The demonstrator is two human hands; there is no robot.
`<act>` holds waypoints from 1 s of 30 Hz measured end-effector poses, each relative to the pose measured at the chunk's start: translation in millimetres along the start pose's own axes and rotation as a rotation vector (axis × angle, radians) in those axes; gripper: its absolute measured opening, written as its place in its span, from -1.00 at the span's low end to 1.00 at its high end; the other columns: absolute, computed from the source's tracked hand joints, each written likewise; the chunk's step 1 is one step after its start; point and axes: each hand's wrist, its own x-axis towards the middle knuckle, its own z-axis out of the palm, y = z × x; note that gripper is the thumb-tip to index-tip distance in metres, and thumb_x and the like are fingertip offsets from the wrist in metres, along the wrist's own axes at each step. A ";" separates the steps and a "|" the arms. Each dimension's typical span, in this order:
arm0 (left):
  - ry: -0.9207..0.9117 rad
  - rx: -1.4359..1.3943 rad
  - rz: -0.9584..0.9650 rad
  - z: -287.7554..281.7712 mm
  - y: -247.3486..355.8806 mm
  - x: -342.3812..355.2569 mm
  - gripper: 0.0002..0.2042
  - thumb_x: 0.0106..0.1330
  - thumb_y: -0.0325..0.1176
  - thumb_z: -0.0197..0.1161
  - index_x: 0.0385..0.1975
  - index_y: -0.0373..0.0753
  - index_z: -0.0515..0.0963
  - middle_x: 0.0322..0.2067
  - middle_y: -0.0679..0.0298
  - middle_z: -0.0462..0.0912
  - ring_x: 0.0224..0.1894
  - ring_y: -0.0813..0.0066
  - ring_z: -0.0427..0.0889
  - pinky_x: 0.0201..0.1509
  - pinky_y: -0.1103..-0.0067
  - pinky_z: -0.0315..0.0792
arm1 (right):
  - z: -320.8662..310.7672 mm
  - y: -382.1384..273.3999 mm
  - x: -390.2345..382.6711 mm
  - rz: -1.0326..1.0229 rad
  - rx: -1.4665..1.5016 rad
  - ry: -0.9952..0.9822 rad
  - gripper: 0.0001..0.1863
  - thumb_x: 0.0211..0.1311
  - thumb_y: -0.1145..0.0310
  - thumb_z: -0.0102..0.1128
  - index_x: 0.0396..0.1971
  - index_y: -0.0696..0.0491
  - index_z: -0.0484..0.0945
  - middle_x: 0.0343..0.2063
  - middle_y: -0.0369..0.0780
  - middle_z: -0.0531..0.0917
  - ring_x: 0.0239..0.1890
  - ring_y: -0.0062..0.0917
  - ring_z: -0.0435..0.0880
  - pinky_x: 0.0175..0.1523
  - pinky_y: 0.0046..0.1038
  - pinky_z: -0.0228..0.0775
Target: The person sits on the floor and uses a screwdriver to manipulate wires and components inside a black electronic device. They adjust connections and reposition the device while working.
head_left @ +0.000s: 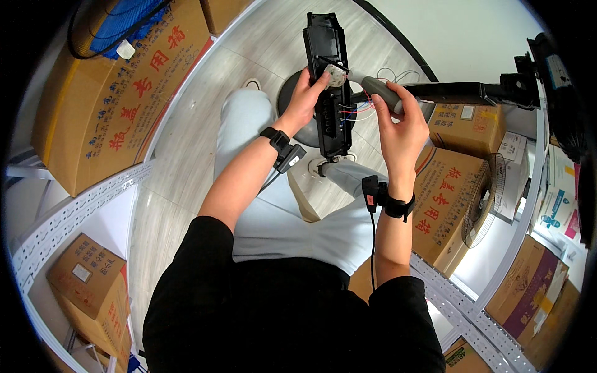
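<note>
A long black plastic housing [329,46] stands upright in front of me, its open inner side showing. My left hand [303,102] grips its left edge, the thumb pressing a small whitish round part [335,76] against it. My right hand [402,127] is closed round the grey handle of a screwdriver [380,93]. From the handle a dark shaft runs left over the housing, above the round part. Thin red, white and blue wires [359,110] come out of the housing below the screwdriver. Where the screwdriver's tip touches is hard to make out.
Below the housing is a round black base [289,93] on the floor. A black pole [460,93] extends to the right. Cardboard boxes [137,87] fill the left shelf, and more boxes [444,199] stand at right beside a wire fan guard [485,200].
</note>
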 end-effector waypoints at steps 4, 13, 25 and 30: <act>0.027 -0.001 0.020 -1.7 -3.3 -0.4 -0.48 0.44 -0.34 0.12 0.35 -0.13 0.13 0.13 0.27 0.43 0.11 0.52 0.43 0.21 0.51 0.31 | -1.2 3.8 1.1 -0.034 -0.013 0.021 -0.69 0.10 0.37 0.41 -0.14 0.08 0.61 -0.27 -0.16 0.69 -0.33 -0.48 0.70 -0.26 -0.49 0.58; 0.027 0.237 0.200 -12.5 -7.8 7.1 -0.56 0.48 -0.36 0.03 0.33 -0.08 0.22 0.18 0.32 0.39 0.18 0.55 0.35 0.29 0.57 0.20 | -27.6 13.9 -8.6 0.235 0.184 0.051 -0.66 0.10 0.34 0.44 -0.12 0.11 0.62 -0.40 -0.23 0.69 -0.38 -0.68 0.63 -0.34 -0.65 0.46; 0.006 0.084 0.076 -13.5 -16.0 8.5 -0.75 0.52 -0.23 -0.02 0.05 -0.17 0.46 -0.09 0.44 0.49 -0.06 0.70 0.38 0.07 0.69 0.26 | -32.2 24.6 -16.1 0.346 0.278 0.019 -0.64 0.13 0.33 0.42 -0.08 0.11 0.61 -0.44 -0.24 0.69 -0.39 -0.70 0.66 -0.35 -0.70 0.41; 0.013 0.099 0.081 -13.8 -15.7 8.1 -0.75 0.50 -0.24 0.02 0.04 -0.17 0.47 -0.10 0.45 0.49 -0.07 0.71 0.37 0.05 0.69 0.27 | -31.5 23.5 -15.5 0.349 0.285 0.020 -0.64 0.13 0.33 0.42 -0.08 0.11 0.61 -0.45 -0.25 0.68 -0.40 -0.71 0.66 -0.36 -0.70 0.40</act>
